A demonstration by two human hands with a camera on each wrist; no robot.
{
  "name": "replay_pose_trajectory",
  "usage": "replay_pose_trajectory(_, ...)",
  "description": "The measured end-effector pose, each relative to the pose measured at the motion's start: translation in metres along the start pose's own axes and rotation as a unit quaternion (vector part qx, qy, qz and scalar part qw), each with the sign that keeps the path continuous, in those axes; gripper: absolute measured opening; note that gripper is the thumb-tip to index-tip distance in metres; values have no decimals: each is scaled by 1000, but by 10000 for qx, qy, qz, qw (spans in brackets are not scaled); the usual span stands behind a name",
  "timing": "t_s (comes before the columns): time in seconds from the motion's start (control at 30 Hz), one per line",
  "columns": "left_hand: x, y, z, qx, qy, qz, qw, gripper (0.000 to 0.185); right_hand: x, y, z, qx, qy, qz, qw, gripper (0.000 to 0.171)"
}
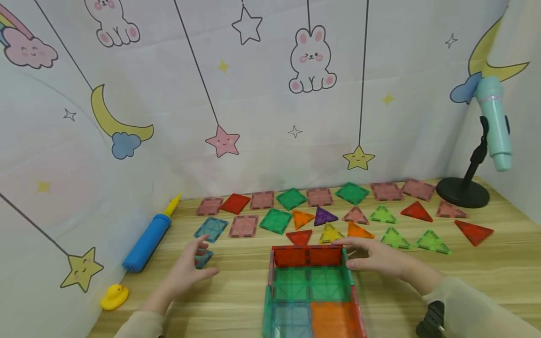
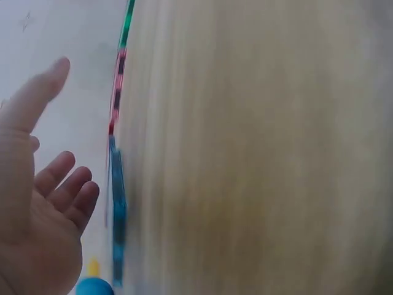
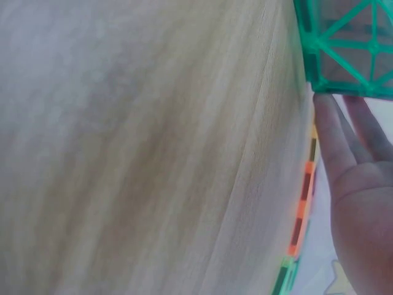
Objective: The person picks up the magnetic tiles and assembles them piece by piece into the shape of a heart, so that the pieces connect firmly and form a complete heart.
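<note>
A low open box of magnetic tiles (image 1: 270,293) stands at the front of the table, with a green and blue and orange floor and a red far wall (image 1: 307,256). My right hand (image 1: 374,256) is at its far right corner, fingers nearly straight along the corner and thumb beside the right wall. In the right wrist view those fingers (image 3: 336,132) meet the edge of a green tile (image 3: 347,44). My left hand (image 1: 188,267) holds nothing; its fingers are spread above the table, partly covering a blue tile (image 1: 204,258). Another blue square tile (image 1: 211,229) lies just beyond.
Square and triangular tiles, among them a green square (image 1: 275,221) and a yellow triangle (image 1: 331,234), lie in rows behind the box. At left are a blue pump (image 1: 147,244) and a yellow rubber duck (image 1: 114,297). A toy microphone (image 1: 493,122) on a stand occupies the right back.
</note>
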State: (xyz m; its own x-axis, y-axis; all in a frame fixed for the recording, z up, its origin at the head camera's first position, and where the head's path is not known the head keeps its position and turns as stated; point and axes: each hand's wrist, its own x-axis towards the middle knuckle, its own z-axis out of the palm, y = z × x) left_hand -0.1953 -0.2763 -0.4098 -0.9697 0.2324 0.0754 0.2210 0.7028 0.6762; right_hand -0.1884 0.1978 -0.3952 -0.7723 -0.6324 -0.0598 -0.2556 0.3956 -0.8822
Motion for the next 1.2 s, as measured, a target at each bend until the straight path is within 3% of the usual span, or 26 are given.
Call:
replay_pose_trajectory(0.13, 3, -18, -8, 38, 137, -279, 9995, 84, 1, 1, 0, -14, -9, 23, 10000, 49)
replay_pose_trajectory(0.2, 3, -23, -12, 69, 55, -401, 9992, 85, 1, 2, 0, -28, -8, 34, 10000, 49)
replay_pose_trajectory(0.3, 2, -23, -16, -9, -157, -522, 9985, 87, 2, 2, 1, -107, -8, 38, 9999, 49)
replay_pose_trajectory(0.43, 0, -17, -17, 56, -351, -371, 9987, 88, 3, 0, 0, -125, -30, 26, 9999, 49)
replay_pose_trajectory(0.53, 1, -16, -16, 826, -214, -323, 9958, 92, 3, -1, -2, -117, -75, -68, 9999, 49)
replay_pose_trajectory(0.67, 3, -16, -14, 1766, -257, -505, 9826, 100, 2, 0, -2, -120, -129, -99, 9998, 49)
replay_pose_trajectory(0.77, 6, -13, -12, 1864, -418, -411, 9807, 96, 2, 1, -2, -132, -114, -59, 9998, 49)
replay_pose_trajectory(0.97, 6, 14, -4, 1570, -162, 26, 9875, 91, 3, 0, -3, -186, -110, -54, 9998, 49)
replay_pose_trajectory(1.07, 5, 40, 1, 1302, -201, 455, 9902, 90, 4, -4, -5, -217, -36, -113, 9997, 49)
replay_pose_trajectory(1.2, 4, 75, 5, 903, -415, 1112, 9888, 87, 5, -15, -8, -307, 387, -353, 9982, 49)
